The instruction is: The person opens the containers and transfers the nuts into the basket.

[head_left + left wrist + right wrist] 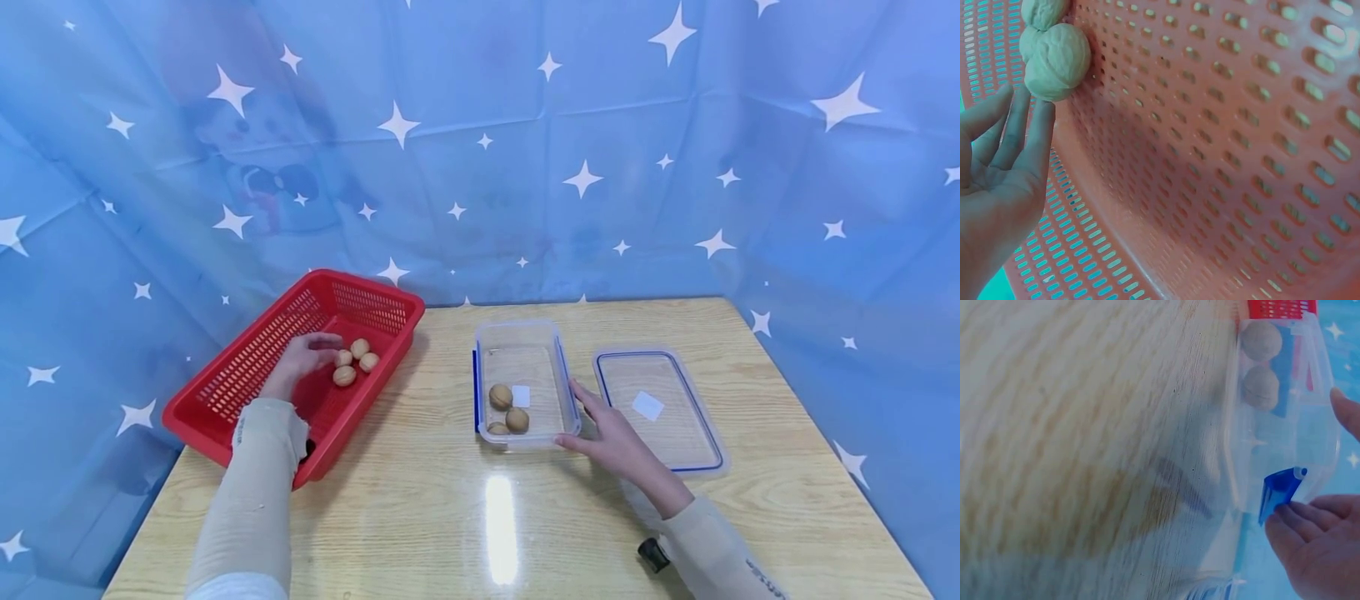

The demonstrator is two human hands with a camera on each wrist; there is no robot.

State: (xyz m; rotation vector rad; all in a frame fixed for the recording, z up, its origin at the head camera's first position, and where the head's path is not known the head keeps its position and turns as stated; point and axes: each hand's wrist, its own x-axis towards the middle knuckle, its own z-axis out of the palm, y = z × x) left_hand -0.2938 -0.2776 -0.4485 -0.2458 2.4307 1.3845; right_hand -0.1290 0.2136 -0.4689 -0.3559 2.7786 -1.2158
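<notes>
My left hand (303, 360) reaches into the red plastic basket (411, 321), beside several walnuts (345, 376) lying together on its floor. In the left wrist view its fingers are spread and slightly bent, with fingertips right at a walnut (1060, 59) and nothing in the palm. A clear plastic food container (540, 358) with a blue edge holds walnuts (517, 420) at its near left. My right hand (611, 437) rests against its near right corner, fingers extended. The right wrist view shows the fingertips at a blue side clip (1280, 490) and the thumb by the container's edge.
A clear lid (686, 417) with a blue seal lies flat right of the container, partly behind my right wrist. A blue curtain (510, 167) with white stars hangs behind the wooden table (420, 517). The basket's side walls rise around my left hand.
</notes>
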